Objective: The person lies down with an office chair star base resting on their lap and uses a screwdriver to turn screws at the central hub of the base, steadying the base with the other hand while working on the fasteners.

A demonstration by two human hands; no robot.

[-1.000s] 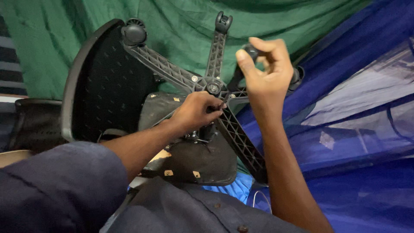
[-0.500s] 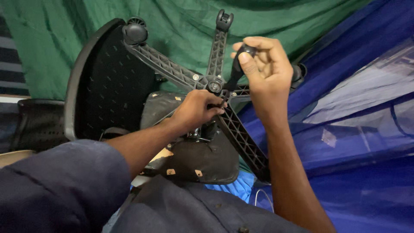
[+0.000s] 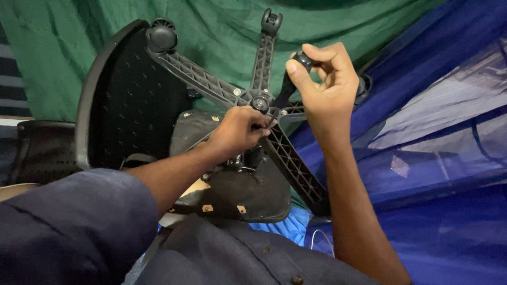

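A black ribbed chair base (image 3: 211, 87) lies against green cloth (image 3: 222, 31) and blue netting (image 3: 438, 132), near dark navy sleeves (image 3: 74, 227).

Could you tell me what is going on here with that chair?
A person has a black office chair lying on its side, its star base facing them. The left hand grips at the base's hub. The right hand is closed around a caster at the end of one leg.
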